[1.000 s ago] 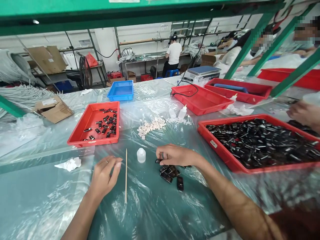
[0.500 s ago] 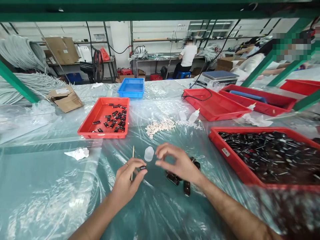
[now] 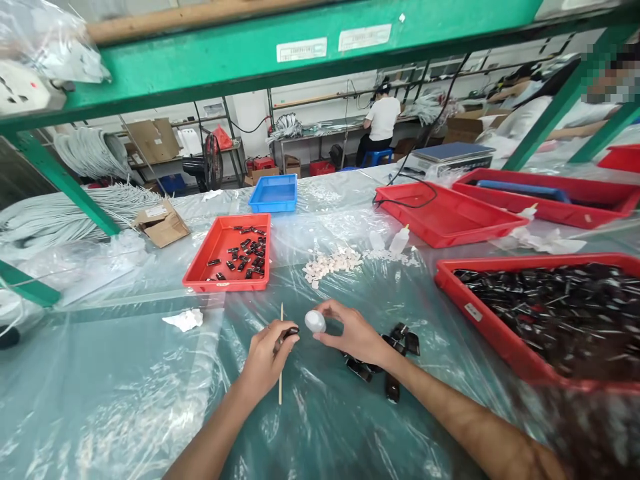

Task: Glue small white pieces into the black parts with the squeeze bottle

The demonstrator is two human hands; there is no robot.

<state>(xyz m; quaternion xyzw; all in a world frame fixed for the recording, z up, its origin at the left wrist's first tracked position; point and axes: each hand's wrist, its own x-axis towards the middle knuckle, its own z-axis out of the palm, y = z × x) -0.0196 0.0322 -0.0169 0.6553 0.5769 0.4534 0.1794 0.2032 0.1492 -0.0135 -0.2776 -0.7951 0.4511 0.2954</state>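
Observation:
My left hand [image 3: 266,352] pinches a small glossy black plastic piece [image 3: 291,331] between thumb and fingertips. A thin pointed wooden stick [image 3: 281,390] passes behind that hand; I cannot tell whether the hand touches it. With its thumb and fingers, my right hand [image 3: 350,333] grips a small translucent white cup [image 3: 315,321] from the right side. The cup is just right of the black piece, apart from it. Beside and partly under my right wrist lies a loose group of black plastic pieces [image 3: 393,387], some of them hidden by the hand.
A red tray [image 3: 193,287] with black pieces stands left; a larger, full red tray [image 3: 480,340] stands right. White bits [image 3: 333,263] lie ahead, near a squeeze bottle [image 3: 399,241]. A green frame [image 3: 225,50] crosses overhead. A person [image 3: 383,120] sits far back.
My right hand has closed round the white cup, which stood apart from its fingers before. My left hand still holds the black piece. The view has tilted, showing more of the frame.

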